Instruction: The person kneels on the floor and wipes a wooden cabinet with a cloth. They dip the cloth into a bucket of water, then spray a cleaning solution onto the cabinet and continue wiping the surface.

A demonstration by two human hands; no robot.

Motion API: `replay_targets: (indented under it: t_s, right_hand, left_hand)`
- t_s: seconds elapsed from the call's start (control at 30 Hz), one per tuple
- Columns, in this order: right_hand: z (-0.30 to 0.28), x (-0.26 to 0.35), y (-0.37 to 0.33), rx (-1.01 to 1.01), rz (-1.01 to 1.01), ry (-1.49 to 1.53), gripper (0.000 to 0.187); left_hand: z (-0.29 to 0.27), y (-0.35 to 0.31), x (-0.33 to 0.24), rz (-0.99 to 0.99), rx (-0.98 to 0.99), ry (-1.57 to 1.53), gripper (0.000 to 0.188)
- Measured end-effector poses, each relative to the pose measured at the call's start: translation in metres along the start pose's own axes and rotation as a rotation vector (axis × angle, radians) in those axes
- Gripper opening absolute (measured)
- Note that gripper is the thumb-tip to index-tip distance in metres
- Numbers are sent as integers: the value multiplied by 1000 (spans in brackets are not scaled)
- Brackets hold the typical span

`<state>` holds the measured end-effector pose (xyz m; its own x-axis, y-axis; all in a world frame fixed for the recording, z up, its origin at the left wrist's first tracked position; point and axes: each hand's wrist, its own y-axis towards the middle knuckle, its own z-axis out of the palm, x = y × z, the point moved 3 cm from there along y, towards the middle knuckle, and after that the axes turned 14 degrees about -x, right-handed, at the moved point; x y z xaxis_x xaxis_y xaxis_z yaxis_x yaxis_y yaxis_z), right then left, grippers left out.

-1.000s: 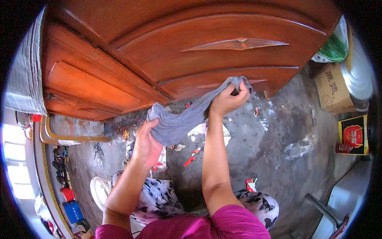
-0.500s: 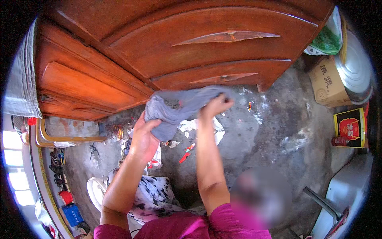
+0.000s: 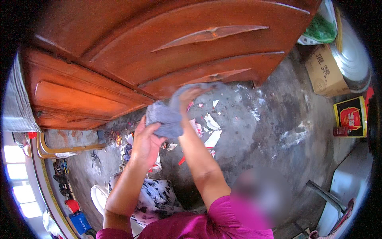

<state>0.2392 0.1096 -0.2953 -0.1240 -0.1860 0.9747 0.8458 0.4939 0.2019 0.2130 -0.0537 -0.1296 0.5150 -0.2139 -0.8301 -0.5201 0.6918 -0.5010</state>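
Note:
A soft grey cloth (image 3: 163, 119) is bunched in front of me, above the floor and close to the wooden cabinet. My left hand (image 3: 145, 141) is closed on the bundle, its thumb pressed across the near side. Part of the cloth loops up around my right hand (image 3: 191, 95), which is smeared by motion near the cabinet's lower edge. That hand has hold of the loose end, though its fingertips are hard to make out. My right forearm crosses in front of some of the cloth.
A reddish-brown wooden cabinet (image 3: 207, 40) spans the far side. Torn paper scraps (image 3: 213, 137) litter the grey floor (image 3: 262, 135). At right stand a cardboard box (image 3: 324, 71), a metal pot (image 3: 352, 59) and a black-and-red carton (image 3: 350, 117). Scissors (image 3: 94, 157) lie at left, near a yellow-framed stool (image 3: 71, 147).
My right hand has swung left and slightly up, drawing its end of the cloth closer to the bundle in my left hand. The view has shifted slightly.

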Motion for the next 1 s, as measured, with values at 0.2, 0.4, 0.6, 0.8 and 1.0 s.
replay_targets:
  t_s: [0.2, 0.4, 0.6, 0.8, 1.0]
  right_hand:
    - [-21, 23, -69, 244, 229, -47, 63]
    - [-2, -32, 109, -189, -32, -25, 63]
    - [-7, -38, 255, -265, -163, -116, 62]
    - [1, -43, 213, -137, -246, 274, 64]
    - [-2, -11, 35, 42, 1, 8, 65]
  left_hand:
    - [-10, 26, 0, 29, -102, -16, 41]
    - [4, 15, -3, 15, 0, 38, 42]
    - [18, -1, 39, -161, 182, 220, 50]
    - [16, -6, 49, -245, 197, 227, 45]
    - [11, 6, 24, -107, 40, 114, 40]
